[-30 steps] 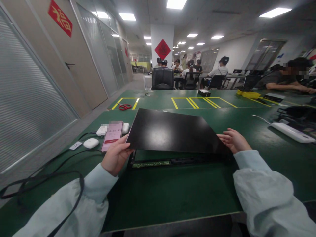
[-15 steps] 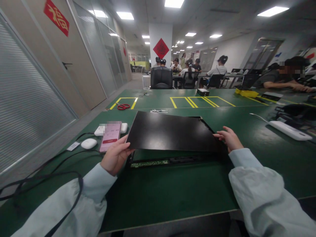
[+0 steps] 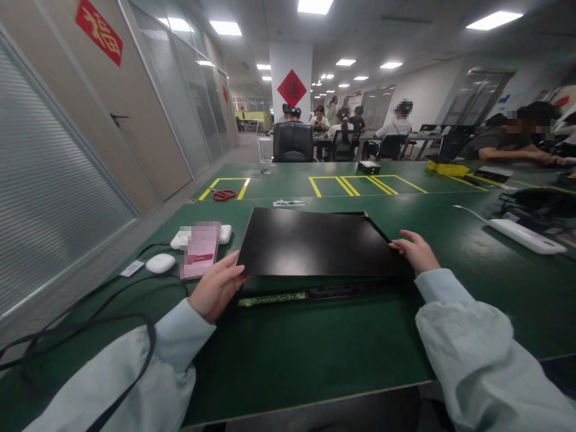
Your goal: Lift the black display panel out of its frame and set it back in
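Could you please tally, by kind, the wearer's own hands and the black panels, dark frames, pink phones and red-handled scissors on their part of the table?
Hands: 2 (left hand, right hand)
Black panel: 1
Dark frame, partly hidden beneath it: 1
Pink phone: 1
Red-handled scissors: 1
Total: 6

The black panel [image 3: 310,243] was smooth and semi-glossy; the sleeves [image 3: 470,342] were matt, creased cloth; the tabletop [image 3: 315,354] looked smooth.

Door sign [image 3: 99,32]: “福”; pillar sign [image 3: 292,88] blurred
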Motion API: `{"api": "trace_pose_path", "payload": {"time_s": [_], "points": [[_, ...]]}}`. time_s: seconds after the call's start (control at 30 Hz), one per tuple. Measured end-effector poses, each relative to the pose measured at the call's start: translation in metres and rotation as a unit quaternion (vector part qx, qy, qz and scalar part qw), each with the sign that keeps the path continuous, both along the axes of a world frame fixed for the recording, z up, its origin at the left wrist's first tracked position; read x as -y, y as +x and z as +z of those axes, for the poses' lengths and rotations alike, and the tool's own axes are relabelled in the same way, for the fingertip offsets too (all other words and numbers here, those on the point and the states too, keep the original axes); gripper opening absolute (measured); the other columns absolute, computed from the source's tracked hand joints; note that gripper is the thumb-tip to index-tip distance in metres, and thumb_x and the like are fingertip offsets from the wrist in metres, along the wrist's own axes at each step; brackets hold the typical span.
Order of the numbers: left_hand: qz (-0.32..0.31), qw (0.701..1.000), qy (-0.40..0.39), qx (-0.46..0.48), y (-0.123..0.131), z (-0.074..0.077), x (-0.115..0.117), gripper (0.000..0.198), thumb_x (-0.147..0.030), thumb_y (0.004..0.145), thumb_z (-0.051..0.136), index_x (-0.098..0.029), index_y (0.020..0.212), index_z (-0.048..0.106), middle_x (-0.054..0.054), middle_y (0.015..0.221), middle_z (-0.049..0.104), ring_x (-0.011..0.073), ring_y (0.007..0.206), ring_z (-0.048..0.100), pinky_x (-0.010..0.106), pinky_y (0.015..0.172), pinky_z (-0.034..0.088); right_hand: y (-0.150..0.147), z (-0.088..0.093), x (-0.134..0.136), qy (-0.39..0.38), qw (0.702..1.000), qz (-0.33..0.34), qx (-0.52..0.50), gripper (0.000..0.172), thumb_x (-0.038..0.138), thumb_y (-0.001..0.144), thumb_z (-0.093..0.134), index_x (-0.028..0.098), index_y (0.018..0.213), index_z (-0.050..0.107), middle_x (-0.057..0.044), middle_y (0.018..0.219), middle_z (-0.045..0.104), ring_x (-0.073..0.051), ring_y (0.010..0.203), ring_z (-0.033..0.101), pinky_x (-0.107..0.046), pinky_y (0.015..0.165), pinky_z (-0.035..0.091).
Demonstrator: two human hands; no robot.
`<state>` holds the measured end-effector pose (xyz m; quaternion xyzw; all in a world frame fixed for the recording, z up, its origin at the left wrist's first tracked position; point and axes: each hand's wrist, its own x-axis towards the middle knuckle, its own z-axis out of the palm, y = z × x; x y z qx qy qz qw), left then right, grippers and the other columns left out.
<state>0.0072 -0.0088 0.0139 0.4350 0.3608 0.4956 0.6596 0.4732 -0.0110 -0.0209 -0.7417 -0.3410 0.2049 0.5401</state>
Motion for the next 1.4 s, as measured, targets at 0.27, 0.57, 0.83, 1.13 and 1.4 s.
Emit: {"api": "trace_pose_path", "payload": {"time_s": [0.27,0.57,0.83,1.13,1.4], "points": [[0.005,1.000,-0.022,-0.001,-0.001,0.001,0.000,0.043,-0.019,0.060,0.087,-0.014,0.101,0.075,0.011,0.112,0.079,0.0322,0.115,0.069,0.036,0.093,0.059,0.009,-0.005,-0.001,-0.039,0.993,0.007,0.110,0.056,0.041,0.065,0.069,0.019,0.117,0.069,-0.005,0.083,0.072,-0.025,0.079,0.067,-0.039,0.079,0.050],[-0.011,0.999,-0.033,-0.015,-0.002,-0.001,-0.001,0.045,-0.017,0.058,0.088,-0.014,0.101,0.073,0.010,0.107,0.080,0.0318,0.115,0.070,0.036,0.094,0.059,-0.001,0.001,0.003,-0.088,0.979,-0.004,0.184,0.051,0.035,0.069,0.070,0.020,0.117,0.071,-0.005,0.081,0.074,-0.026,0.085,0.069,-0.038,0.084,0.051],[-0.014,0.999,-0.035,-0.012,-0.001,-0.001,-0.002,0.048,-0.014,0.062,0.084,-0.014,0.109,0.072,0.010,0.109,0.080,0.0311,0.113,0.071,0.035,0.092,0.060,-0.012,0.013,0.008,-0.122,0.974,-0.004,0.193,0.047,0.028,0.074,0.069,0.018,0.120,0.071,-0.008,0.089,0.077,-0.027,0.094,0.070,-0.037,0.087,0.052],[-0.001,0.999,-0.047,-0.007,-0.002,0.000,0.000,0.066,-0.008,0.062,0.082,-0.016,0.125,0.066,0.008,0.110,0.080,0.0297,0.116,0.070,0.034,0.096,0.059,-0.013,0.015,0.009,-0.135,0.974,0.018,0.179,0.038,0.026,0.074,0.067,0.020,0.110,0.074,-0.007,0.092,0.079,-0.026,0.095,0.072,-0.037,0.087,0.053],[0.002,0.999,-0.049,-0.004,-0.002,0.001,0.000,0.070,-0.010,0.064,0.080,-0.014,0.132,0.062,0.011,0.119,0.077,0.0309,0.123,0.066,0.035,0.100,0.056,-0.009,0.009,0.006,-0.117,0.977,0.035,0.173,0.030,0.026,0.069,0.066,0.022,0.098,0.074,-0.006,0.091,0.079,-0.026,0.097,0.073,-0.038,0.092,0.053]]}}
